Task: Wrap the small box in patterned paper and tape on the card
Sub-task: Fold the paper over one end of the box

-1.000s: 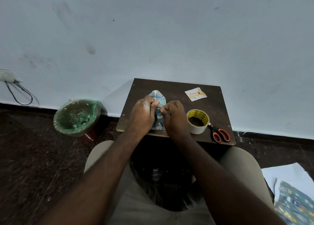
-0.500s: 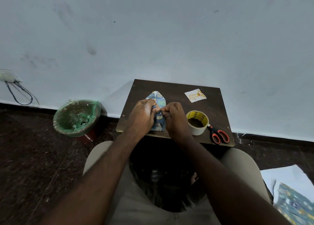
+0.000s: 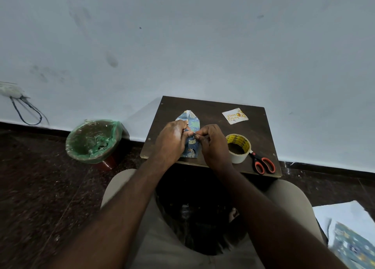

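On the table (image 3: 213, 110), left hand (image 3: 172, 140) and right hand (image 3: 213, 145), knuckles up, pinch the wrapped box (image 3: 190, 119).

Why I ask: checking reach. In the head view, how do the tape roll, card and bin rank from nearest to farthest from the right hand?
1. Tape roll, just right of the right hand.
2. Card, toward the table's far right corner.
3. Bin, off to the table's left.

Pale wall (image 3: 203, 45), dark speckled floor (image 3: 40, 187), small brown table (image 3: 213, 110).
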Motion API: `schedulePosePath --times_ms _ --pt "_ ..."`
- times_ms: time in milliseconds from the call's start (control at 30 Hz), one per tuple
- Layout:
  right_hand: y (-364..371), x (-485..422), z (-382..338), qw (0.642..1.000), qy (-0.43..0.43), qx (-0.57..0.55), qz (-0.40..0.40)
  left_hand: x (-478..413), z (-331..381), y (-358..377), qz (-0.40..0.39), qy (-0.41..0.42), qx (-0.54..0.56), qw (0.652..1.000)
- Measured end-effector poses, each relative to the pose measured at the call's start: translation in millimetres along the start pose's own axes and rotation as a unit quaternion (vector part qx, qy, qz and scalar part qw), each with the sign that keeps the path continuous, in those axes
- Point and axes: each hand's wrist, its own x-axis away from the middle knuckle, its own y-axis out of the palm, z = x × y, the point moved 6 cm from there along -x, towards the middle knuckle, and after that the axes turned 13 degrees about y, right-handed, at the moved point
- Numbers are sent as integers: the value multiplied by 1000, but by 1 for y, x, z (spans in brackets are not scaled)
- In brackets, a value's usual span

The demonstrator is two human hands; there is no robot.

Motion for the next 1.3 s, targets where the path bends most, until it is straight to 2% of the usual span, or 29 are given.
schedulePosePath --times_ms 167,400,700,867,1033,1300 --pt "0 -2 -2 999 18 24 -14 -1 -6 1 0 3 9 1000" --pt "3 -7 -26 981 -49 184 -48 -3 -13 1 16 7 23 1000" --pt "2 -8 -27 989 -62 132 -19 0 -14 -4 38 13 88 995" --pt "5 -7 -33 982 -70 172 -43 2 -27 -4 58 -15 148 987" --pt "-1 -5 -39 975 -76 207 -22 1 -32 -2 74 -8 169 983" --pt "-5 -6 -37 977 -65 202 -25 2 -57 1 38 -19 197 980"
